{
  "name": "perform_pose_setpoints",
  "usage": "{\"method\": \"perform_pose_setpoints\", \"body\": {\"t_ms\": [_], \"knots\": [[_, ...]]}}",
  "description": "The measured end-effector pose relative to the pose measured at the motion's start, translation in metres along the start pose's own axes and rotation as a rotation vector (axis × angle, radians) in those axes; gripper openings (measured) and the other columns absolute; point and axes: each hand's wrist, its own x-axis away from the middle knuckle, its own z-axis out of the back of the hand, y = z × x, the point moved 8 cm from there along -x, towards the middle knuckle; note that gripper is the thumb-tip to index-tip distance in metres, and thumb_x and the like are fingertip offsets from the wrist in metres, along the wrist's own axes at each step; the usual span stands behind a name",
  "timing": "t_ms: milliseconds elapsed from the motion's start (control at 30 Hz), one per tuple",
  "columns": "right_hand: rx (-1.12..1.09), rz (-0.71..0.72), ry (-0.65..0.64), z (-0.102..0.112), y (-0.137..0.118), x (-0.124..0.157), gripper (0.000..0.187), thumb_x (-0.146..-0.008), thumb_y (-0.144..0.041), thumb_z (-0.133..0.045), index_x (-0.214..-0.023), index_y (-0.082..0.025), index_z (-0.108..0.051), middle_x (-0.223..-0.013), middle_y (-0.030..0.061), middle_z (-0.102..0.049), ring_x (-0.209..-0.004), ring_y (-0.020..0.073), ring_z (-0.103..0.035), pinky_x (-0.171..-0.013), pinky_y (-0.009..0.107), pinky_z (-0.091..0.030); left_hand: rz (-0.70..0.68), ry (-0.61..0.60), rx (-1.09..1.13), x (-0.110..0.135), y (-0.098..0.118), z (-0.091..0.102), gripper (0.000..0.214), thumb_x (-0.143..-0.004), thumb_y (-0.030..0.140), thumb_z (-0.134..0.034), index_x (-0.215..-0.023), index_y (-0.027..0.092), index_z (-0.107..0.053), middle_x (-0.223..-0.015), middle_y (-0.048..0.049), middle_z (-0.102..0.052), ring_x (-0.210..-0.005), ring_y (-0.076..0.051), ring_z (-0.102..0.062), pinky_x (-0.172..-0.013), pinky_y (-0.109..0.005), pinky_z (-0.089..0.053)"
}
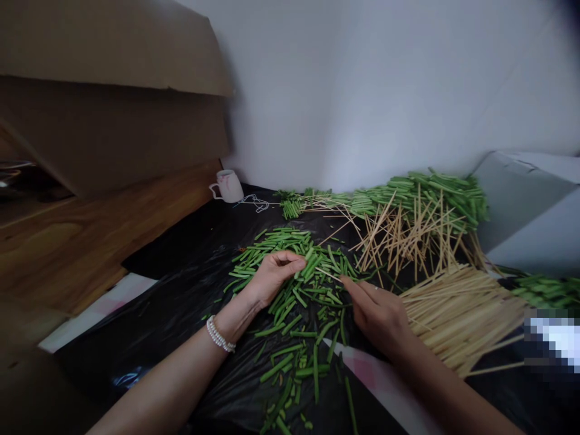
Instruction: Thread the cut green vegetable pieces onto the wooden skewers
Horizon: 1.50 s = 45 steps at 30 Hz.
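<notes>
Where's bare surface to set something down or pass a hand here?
Free: black sheet left of the left hand, up to the wooden counter; also the strip between mug and green stem pieces. Crowded: centre under both hands, and right of the right hand, where skewers pile up.

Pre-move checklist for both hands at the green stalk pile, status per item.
1. Left hand grip on green stalk pieces: ok, fingertips pinched shut at the pile.
2. Right hand grip on bamboo skewer: ok, the stick points toward the left hand.
3. Skewer tip lined up with a piece: cannot tell, too fine to see.
4. Skewer stack at hand: ok, it lies right beside the right hand.
5. Black plastic sheet under the pile: ok, though pieces are scattered toward the near edge.
6. Mug away from the hands: ok, it stands by the far wall.
</notes>
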Motion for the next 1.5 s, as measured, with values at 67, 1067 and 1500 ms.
{"method": "perform_pose_setpoints", "body": {"t_ms": [67,1067,1500], "knots": [[0.009,0.012,-0.005,0.000,-0.002,-0.001,0.043,-0.084,-0.002,-0.046,-0.124,-0.015,-0.056,-0.079,0.0027,-0.068,-0.064,0.0112,-0.059,-0.064,0.024,-0.044,-0.016,0.005,-0.029,0.001,0.001,-0.001,0.022,-0.061,0.029,-0.085,-0.068,0.014,-0.071,-0.067,0.0005,-0.066,-0.059,-0.008,-0.054,-0.063,-0.021,-0.042],[-0.021,0.006,-0.001,0.000,-0.008,-0.001,0.034,-0.086,-0.002,-0.047,-0.117,-0.009,-0.059,-0.077,0.0043,-0.066,-0.064,0.0124,-0.057,-0.063,0.025,-0.042,-0.012,-0.064,-0.034,0.004,-0.002,-0.010,0.020,-0.066,0.027,-0.082,-0.076,0.013,-0.072,-0.071,-0.0014,-0.070,-0.064,-0.009,-0.058,-0.067,-0.022,-0.044],[-0.045,-0.013,-0.026,-0.003,-0.006,-0.002,0.033,-0.087,-0.003,-0.044,-0.114,-0.010,-0.061,-0.074,0.0029,-0.065,-0.062,0.0118,-0.057,-0.062,0.024,-0.042,-0.028,-0.137,-0.057,0.004,-0.001,-0.012,0.019,-0.066,0.024,-0.082,-0.073,0.014,-0.068,-0.068,0.0013,-0.068,-0.061,-0.008,-0.058,-0.066,-0.021,-0.043]]}}
